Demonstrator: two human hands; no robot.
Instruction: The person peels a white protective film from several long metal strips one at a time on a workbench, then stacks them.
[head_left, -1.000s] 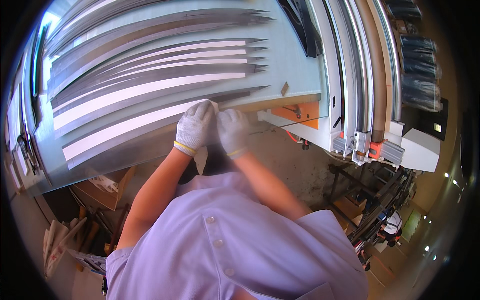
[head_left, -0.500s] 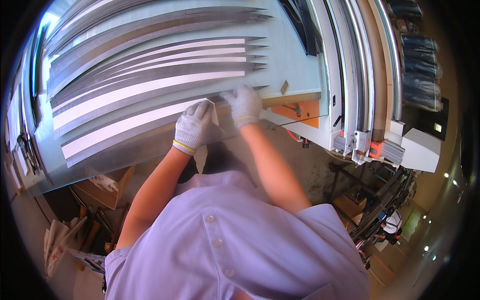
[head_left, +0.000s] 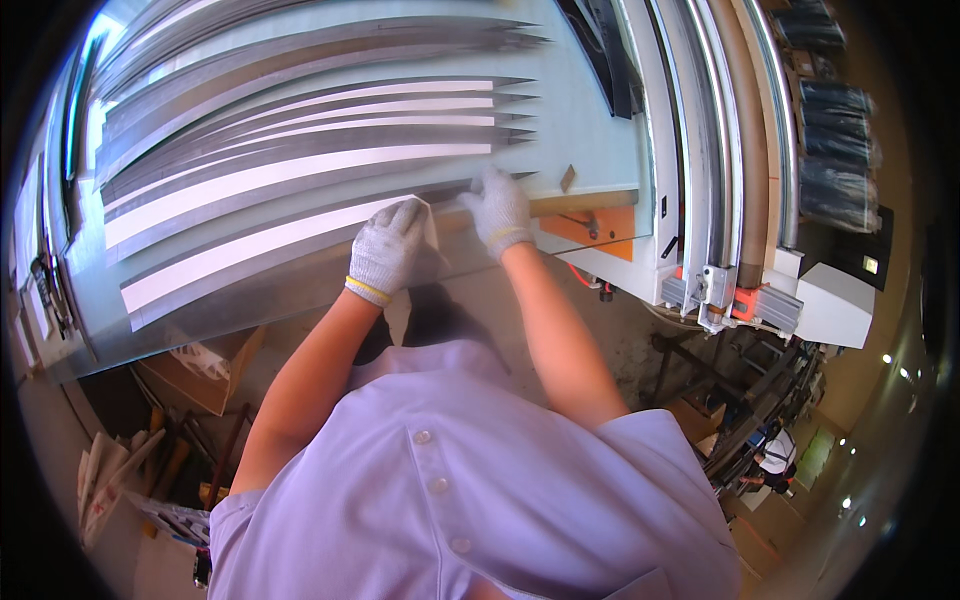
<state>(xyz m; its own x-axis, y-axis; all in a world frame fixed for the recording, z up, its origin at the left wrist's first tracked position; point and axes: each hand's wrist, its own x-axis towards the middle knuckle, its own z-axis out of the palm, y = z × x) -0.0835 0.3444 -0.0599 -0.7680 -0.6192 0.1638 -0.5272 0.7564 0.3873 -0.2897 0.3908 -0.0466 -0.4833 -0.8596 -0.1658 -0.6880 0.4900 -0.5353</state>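
A long dark strip with a pointed right end (head_left: 455, 187) lies along the near edge of the glass-topped table, with a white strip (head_left: 250, 246) along most of its length. My left hand (head_left: 385, 245), in a grey knit glove with a yellow cuff line, is closed on the right end of the white strip, where a loose white flap hangs beside the fingers. Farther right, my right hand (head_left: 503, 210), gloved too, rests over the dark strip close to its tip. Its thumb stands apart from the fingers, and the fingertips look slightly blurred.
Several similar pointed dark strips (head_left: 400, 135), some with white bands, lie farther back on the glass table (head_left: 570, 110). A small brown diamond-shaped piece (head_left: 568, 178) lies near the right end. A machine with long rollers (head_left: 745, 150) stands at right. A cardboard box (head_left: 225, 370) sits below the table.
My right hand has shifted slightly to the right along the dark strip. My left hand stays at the end of the white strip.
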